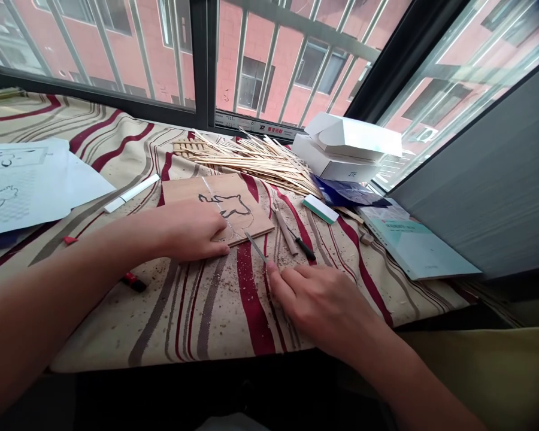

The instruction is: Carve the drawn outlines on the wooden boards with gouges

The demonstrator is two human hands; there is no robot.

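Observation:
A thin wooden board (184,190) with a black outline drawn on it lies on the striped cloth. My left hand (197,230) is closed over its near left part, fingers on top and thumb along the front edge. My right hand (308,293) is closed round a carving knife (256,246), a slim metal tool whose handle is hidden in the fist. Its tip touches or hovers just over the board's near edge; I cannot tell which. Beside the board's right corner lie a wooden-handled tool (286,232) and a black-handled tool (304,246).
Wood crumbs speckle the cloth (224,329). Behind the board is a pile of thin wooden sticks (260,158), with a white box (341,155) to its right. A book (417,242), a green-white block (320,208), a white marker (132,193) and drawing sheets (27,185) lie around.

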